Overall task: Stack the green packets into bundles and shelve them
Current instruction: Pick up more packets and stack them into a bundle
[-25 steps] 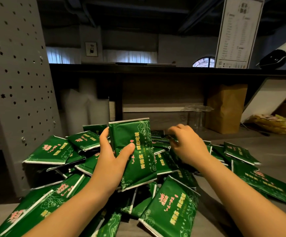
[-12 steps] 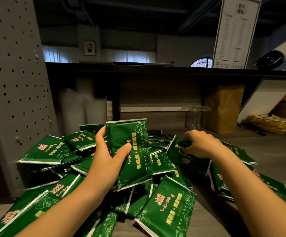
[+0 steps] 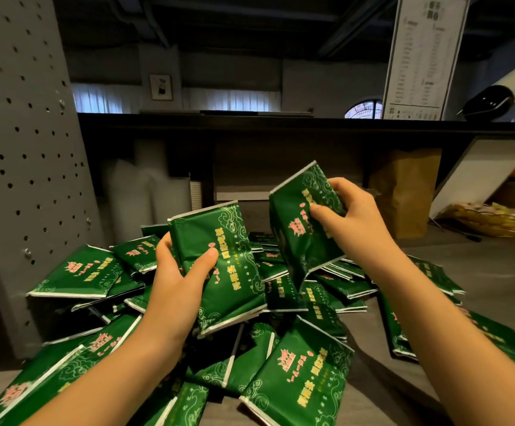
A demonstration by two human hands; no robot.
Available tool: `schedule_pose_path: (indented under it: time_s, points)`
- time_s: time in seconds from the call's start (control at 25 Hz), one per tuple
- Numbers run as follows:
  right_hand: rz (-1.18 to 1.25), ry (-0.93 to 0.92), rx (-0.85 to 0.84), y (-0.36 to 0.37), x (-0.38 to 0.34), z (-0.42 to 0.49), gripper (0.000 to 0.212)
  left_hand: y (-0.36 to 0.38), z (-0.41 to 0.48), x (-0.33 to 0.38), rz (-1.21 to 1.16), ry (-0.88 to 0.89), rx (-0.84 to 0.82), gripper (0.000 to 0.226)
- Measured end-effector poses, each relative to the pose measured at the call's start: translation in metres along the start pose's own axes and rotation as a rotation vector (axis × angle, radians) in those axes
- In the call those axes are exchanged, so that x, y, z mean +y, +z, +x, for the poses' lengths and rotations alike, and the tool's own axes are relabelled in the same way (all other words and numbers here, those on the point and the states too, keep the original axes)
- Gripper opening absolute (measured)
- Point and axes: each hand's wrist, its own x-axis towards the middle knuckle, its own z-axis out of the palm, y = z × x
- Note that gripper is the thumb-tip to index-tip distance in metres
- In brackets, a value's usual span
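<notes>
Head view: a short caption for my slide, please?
Left hand holds one packet, right hand holds another packet above the pile.

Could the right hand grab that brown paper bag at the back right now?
Probably not yet. The right hand is gripping a green packet, so its grip is taken. Nothing stands between it and the brown paper bag, which sits farther back under the shelf.

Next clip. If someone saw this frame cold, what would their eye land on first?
A sprawling pile of green packets fills the middle and foreground of the grey counter. Over its centre the left hand grips the centre packet, and just right of it the right hand pinches the raised packet, held higher and tilted. Behind, a brown paper bag stands under the dark shelf on the right.
</notes>
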Motion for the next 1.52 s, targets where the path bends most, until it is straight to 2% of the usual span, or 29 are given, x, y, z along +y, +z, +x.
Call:
schedule_pose_path:
  time_s: [0.08,0.16,0.2,0.28,0.4,0.52,0.64,0.72,0.84,0.92,1.08,1.16,1.24,1.32,1.36,1.44,1.52]
  points:
    - [0.283,0.037,-0.025,0.006,-0.007,-0.005,0.013,0.001,0.0,0.0,0.006,-0.008,0.005,0.054]
    - [0.571,0.125,-0.122,0.016,-0.011,-0.011,0.015,0.002,0.0,0.001,0.019,-0.015,0.012,0.058]
    - [0.638,0.16,-0.183,0.023,-0.011,-0.014,0.016,0.002,0.0,0.001,0.023,-0.013,0.016,0.058]
    - [0.599,0.186,-0.279,0.039,-0.008,-0.021,0.017,0.002,0.002,0.001,0.023,-0.007,0.018,0.059]
    - [0.497,0.198,-0.334,0.061,-0.001,-0.032,0.015,0.003,0.001,0.002,-0.009,-0.005,0.017,0.055]
    - [0.397,0.16,-0.264,0.068,0.0,-0.039,0.013,0.003,-0.001,0.004,-0.041,-0.015,0.001,0.052]
    - [0.332,0.098,-0.167,0.071,-0.006,-0.044,0.035,0.005,-0.003,0.004,-0.045,0.0,-0.012,0.052]
    - [0.317,0.07,-0.179,0.076,-0.012,-0.052,0.053,0.005,-0.005,0.004,-0.028,0.021,-0.035,0.065]
    - [0.296,0.059,-0.234,0.087,-0.014,-0.062,0.065,0.006,-0.008,0.002,-0.003,0.043,-0.086,0.103]
    - [0.347,0.056,-0.295,0.091,-0.015,-0.066,0.065,0.006,-0.009,0.002,0.02,0.068,-0.09,0.106]
    - [0.522,0.077,-0.364,0.081,-0.014,-0.051,0.051,0.006,-0.006,0.004,0.019,0.114,-0.061,0.093]
    - [0.302,0.05,-0.278,0.067,-0.004,-0.036,0.041,0.005,-0.005,0.007,0.022,0.125,-0.054,0.081]
    - [-0.169,0.052,-0.252,0.054,0.017,-0.023,0.033,0.002,-0.003,0.008,0.02,0.134,-0.037,0.071]
    - [-0.652,0.172,-0.38,0.045,0.038,-0.017,0.038,-0.001,-0.001,0.007,0.023,0.143,-0.017,0.068]
    - [-0.786,0.274,-0.456,0.044,0.046,-0.016,0.049,-0.002,0.0,0.007,0.026,0.147,-0.008,0.068]
    - [-0.841,0.408,-0.545,0.046,0.054,-0.02,0.073,-0.003,0.002,0.006,0.02,0.144,0.005,0.067]
    - [-0.811,0.407,-0.558,0.052,0.056,-0.024,0.089,-0.003,0.003,0.006,-0.003,0.119,0.002,0.067]
